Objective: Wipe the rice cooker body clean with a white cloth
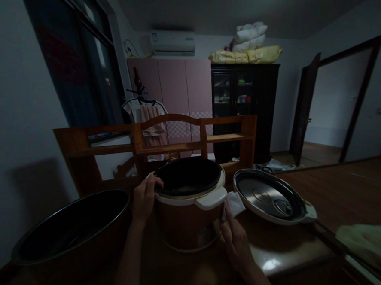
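A rice cooker body [185, 224] with a white rim and a white front handle stands on the table in front of me. Its dark inside shows from above. My left hand [145, 197] grips the rim at the left, with its fingers bent over the edge. Against the cooker's right side, below the handle, my right hand [234, 236] presses a white tissue [235, 203]; one part of it sticks out past the fingers. To the right the detached cooker lid [264, 194] lies with its metal inner side up.
A large dark basin [76, 227] stands at the left, close to my left forearm. Behind the cooker rises a wooden shelf frame [171, 148]. A pale green cloth [371, 245] lies at the lower right. Farther back are pink wardrobes [174, 83] and an open door [306, 109].
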Demonstrator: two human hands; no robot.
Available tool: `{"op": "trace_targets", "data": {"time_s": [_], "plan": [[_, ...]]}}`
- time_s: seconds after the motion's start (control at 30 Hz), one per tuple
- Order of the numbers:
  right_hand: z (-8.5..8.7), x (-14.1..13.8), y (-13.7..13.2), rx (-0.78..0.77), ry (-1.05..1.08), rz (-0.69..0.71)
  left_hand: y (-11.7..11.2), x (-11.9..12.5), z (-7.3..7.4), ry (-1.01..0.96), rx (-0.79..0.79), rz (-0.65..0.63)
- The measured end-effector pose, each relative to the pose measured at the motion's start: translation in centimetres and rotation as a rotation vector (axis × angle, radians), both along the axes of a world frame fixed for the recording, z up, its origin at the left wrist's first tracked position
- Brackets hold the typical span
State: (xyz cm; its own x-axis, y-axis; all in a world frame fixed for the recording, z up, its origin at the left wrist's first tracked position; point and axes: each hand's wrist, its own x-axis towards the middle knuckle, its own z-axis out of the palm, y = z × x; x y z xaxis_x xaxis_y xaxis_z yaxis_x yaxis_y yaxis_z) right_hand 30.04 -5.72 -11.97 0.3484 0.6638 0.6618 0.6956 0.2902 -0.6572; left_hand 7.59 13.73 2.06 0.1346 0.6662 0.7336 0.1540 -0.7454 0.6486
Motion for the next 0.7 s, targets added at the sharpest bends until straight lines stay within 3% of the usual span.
{"op": "trace_targets", "data": {"time_s": [0.7], "plan": [[0.01,0.00,-0.46,0.086,-0.104,0.024,-0.27,-0.03,0.19,-0.004,-0.023,0.007]]}}
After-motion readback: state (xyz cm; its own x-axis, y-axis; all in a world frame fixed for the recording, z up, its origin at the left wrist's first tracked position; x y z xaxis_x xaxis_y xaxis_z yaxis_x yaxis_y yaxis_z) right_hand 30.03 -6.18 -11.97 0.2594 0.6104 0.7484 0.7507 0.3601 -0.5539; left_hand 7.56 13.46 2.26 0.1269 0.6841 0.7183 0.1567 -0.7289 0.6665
